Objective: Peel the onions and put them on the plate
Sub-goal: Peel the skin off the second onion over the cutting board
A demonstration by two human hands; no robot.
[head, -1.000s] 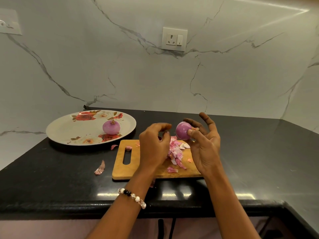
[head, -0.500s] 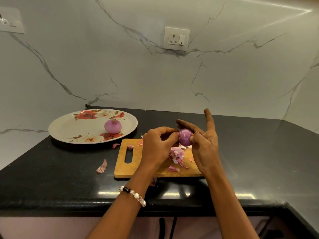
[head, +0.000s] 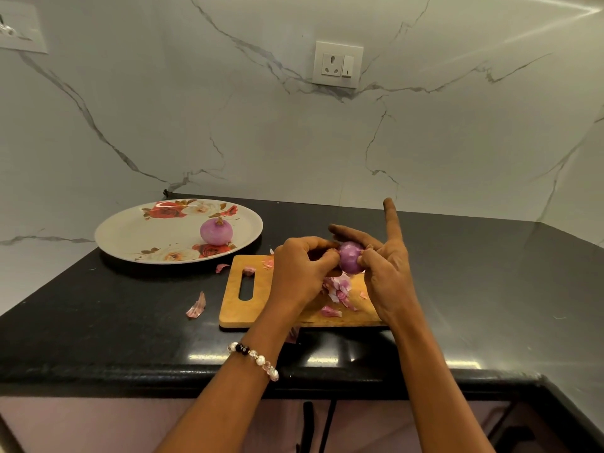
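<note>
Since a second ago the left hand (head: 299, 273) has closed in from a gap beside the onion (head: 350, 261) to touch its left side, and both hands have settled a little lower over the cutting board (head: 242, 308). Now the left hand's fingers are curled, their tips pinching at the onion's skin. On the other side the right hand (head: 387, 276) grips the same onion between thumb and curled lower fingers, while one finger sticks straight up toward 12 o'clock and another reaches over the top of the onion toward 9 o'clock. Purple and glossy, the onion is held just above the far edge of the board, clear of the wood. Below it a heap of onion peels (head: 338, 291) lies on the board.

At 10 o'clock from the board a floral plate (head: 130, 237) sits on the black table (head: 98, 322), with a second onion (head: 216, 232) resting on its right half, root tuft up. One loose peel (head: 196, 307) lies on the table at 9 o'clock from the board. A beaded bracelet (head: 255, 359) circles the left wrist. On the marble wall behind, a socket (head: 338, 64) sits at 12 o'clock.
</note>
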